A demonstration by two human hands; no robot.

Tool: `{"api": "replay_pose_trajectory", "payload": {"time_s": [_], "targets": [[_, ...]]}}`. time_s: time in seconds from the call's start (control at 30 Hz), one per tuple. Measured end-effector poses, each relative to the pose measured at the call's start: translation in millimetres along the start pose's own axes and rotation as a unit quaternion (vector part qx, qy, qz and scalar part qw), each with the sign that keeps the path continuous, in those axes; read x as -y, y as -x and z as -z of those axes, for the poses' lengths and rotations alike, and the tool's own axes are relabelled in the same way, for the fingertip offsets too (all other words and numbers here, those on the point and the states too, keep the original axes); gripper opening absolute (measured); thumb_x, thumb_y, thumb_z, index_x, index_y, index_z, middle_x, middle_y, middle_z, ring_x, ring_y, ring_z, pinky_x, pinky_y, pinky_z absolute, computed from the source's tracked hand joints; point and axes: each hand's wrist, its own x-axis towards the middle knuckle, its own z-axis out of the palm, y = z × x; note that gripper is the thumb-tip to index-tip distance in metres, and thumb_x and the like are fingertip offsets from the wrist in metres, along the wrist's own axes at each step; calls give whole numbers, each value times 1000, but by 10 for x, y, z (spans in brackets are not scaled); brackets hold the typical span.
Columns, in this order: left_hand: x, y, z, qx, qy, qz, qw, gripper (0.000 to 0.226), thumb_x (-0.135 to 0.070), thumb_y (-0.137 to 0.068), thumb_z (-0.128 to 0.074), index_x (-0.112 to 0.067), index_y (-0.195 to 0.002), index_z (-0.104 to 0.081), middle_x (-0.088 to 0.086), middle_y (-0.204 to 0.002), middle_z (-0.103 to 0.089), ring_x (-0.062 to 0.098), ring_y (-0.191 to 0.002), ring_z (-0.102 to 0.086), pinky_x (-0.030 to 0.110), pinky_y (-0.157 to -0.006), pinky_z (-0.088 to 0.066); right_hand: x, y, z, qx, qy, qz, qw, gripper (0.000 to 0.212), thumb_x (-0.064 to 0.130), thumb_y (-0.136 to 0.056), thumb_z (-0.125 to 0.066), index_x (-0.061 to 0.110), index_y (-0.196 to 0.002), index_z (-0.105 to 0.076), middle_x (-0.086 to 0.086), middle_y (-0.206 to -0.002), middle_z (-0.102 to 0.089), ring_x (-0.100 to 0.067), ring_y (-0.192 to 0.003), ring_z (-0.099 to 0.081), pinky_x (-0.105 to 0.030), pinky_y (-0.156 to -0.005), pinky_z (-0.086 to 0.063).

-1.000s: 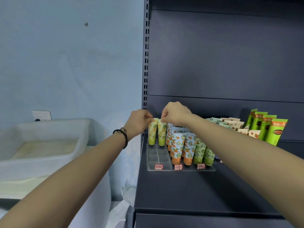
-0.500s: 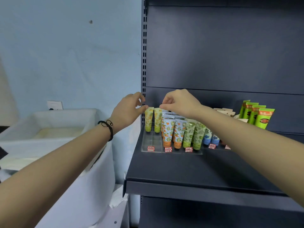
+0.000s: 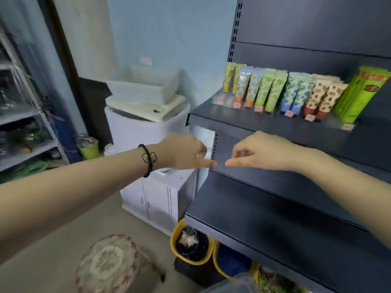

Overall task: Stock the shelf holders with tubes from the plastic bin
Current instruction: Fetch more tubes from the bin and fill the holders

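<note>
Head view: empty, loosely curled left hand (image 3: pixel 186 153) and right hand (image 3: pixel 260 153) below dark grey metal shelf board (image 3: pixel 222 116); patterned plastic tubes (image 3: pixel 273 89) upright on it, translucent white plastic bin (image 3: pixel 146 85) to its left. Probably reach there next; grip tubes mid-body, seat caps-down.

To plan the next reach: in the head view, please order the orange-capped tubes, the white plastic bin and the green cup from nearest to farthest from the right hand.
1. Orange-capped tubes, on the shelf above the right hand.
2. White plastic bin, up to its left.
3. Green cup, far left, low.
</note>
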Motion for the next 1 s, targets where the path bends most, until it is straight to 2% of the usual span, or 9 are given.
{"api": "replay_pose_trajectory", "payload": {"time_s": [0.1,0.2,0.3,0.4,0.53,0.67,0.77,0.9,1.0], "targets": [[-231,342,-646,99,20,7,995,64,-74,-83,-30,-21,-89,-64,-2,-86,-66,19,-74,-56,29,-62,-40,99,256,-636,84,-42,9,996,47,69,-84,-48,27,-90,-67,8,-91,-67,-11,-86,-61,-36,-76,-51],[-474,576,-1387,191,64,7,980,65,-76,-82,-32,-23,-102,-63,-2,-99,-67,20,-83,-57,32,-69,-43,102,409,-1381,145,-78,8,986,46,67,-86,-48,27,-92,-67,10,-96,-65,-12,-91,-59,-36,-79,-51],[-730,689,-2193,265,125,26,956,60,-72,-82,-42,-23,-112,-60,-2,-109,-62,19,-94,-55,31,-75,-43,47,524,-2222,189,-126,-9,974,42,65,-86,-50,27,-92,-66,10,-93,-62,-15,-92,-60,-32,-73,-47],[-979,754,-3033,319,201,58,924,57,-66,-80,-52,-18,-110,-61,1,-112,-64,22,-102,-59,37,-86,-50,-40,643,-3093,222,-183,-37,957,38,59,-86,-55,23,-90,-66,10,-82,-62,-11,-80,-57,-24,-61,-38],[-1262,923,-4086,371,251,130,885,51,-53,-86,-57,-12,-116,-58,5,-115,-62,25,-104,-58,35,-86,-49,-102,804,-4191,260,-250,-100,927,34,57,-84,-60,23,-82,-64,11,-64,-53,-3,-65,-52,-20,-57,-32],[-1459,1115,-5104,373,331,254,829,47,-40,-85,-65,-8,-119,-56,8,-121,-59,25,-112,-54,30,-89,-41,-98,918,-5254,304,-341,-181,871,35,55,-82,-64,20,-89,-64,8,-77,-63,-12,-78,-62,-26,-69,-45],[-1572,1176,-5717,326,400,354,780,47,-28,-82,-70,-5,-120,-54,13,-121,-58,22,-103,-54,28,-88,-42,-33,967,-5973,310,-383,-236,838,36,51,-84,-65,17,-92,-63,7,-79,-63,-9,-74,-59,-27,-71,-44],[-1668,1158,-6434,298,435,425,736,51,-17,-86,-67,-4,-129,-44,15,-129,-50,27,-111,-51,28,-87,-41,96,1029,-6867,307,-481,-326,754,24,35,-85,-70,15,-91,-59,10,-75,-54,-15,-79,-58,-38,-84,-50],[-1751,1102,-6853,273,458,449,717,51,-10,-86,-63,-9,-132,-42,11,-133,-45,26,-110,-49,29,-86,-44,136,1065,-7368,298,-505,-376,717,22,31,-86,-70,13,-91,-58,2,-79,-57,-21,-84,-58,-35,-80,-48]]}}
